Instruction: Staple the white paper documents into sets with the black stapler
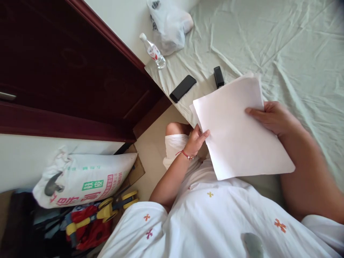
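Observation:
A stack of white paper sheets [239, 136] is held up in front of my lap, its top sheet blank. My left hand [197, 140], with a red string bracelet at the wrist, grips the left edge, thumb on top and fingers underneath. On the opposite edge my right hand [271, 116] pinches the stack, its thumb lying across the top sheet. Some sheets stick out unevenly at the upper and left edges. Just beyond the paper lies a small black stapler [218, 76], its near end close to the sheets. Left of it rests a black phone [183, 88].
The bed's pale green sheet [295, 43] is wrinkled. A clear plastic bottle [153, 52] stands near the bed's edge beside a white plastic bag [172, 27]. At left are a dark red door [67, 64], a large white sack [88, 179] and a yellow wheeled toy [104, 211].

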Demonstrator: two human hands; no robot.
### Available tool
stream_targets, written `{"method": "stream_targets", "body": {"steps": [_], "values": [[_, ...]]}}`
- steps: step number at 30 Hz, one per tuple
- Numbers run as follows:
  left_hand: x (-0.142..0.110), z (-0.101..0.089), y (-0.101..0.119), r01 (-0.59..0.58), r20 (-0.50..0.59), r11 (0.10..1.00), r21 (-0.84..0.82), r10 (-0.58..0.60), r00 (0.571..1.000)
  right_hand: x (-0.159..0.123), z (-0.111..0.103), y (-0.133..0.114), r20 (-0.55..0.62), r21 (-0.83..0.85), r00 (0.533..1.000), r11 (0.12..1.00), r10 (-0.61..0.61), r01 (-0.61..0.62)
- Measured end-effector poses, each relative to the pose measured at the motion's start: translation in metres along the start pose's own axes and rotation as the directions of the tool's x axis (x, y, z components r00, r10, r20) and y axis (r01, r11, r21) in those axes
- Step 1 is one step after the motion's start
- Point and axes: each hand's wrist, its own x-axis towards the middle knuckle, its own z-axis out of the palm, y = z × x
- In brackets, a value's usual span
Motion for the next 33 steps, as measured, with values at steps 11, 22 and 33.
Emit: {"method": "stream_targets", "body": {"steps": [11, 22, 33], "values": [[0.011, 0.015, 0.021, -0.211, -0.353, 0.971, -0.116, 0.158, 0.922, -0.009, 0.000, 0.004, -0.023, 0.134, 0.998, 0.989, 0.064, -0.061], [0.021, 0.014, 0.011, -0.178, -0.431, 0.979, 0.097, 0.203, 0.879, -0.009, -0.005, 0.012, 0.010, 0.170, 1.000, 0.985, 0.025, -0.027], [0.019, 0.011, 0.008, -0.214, -0.341, 0.939, 0.271, 0.302, 0.890, -0.002, -0.009, 0.018, 0.045, 0.128, 0.998, 0.991, 0.037, -0.042]]}}
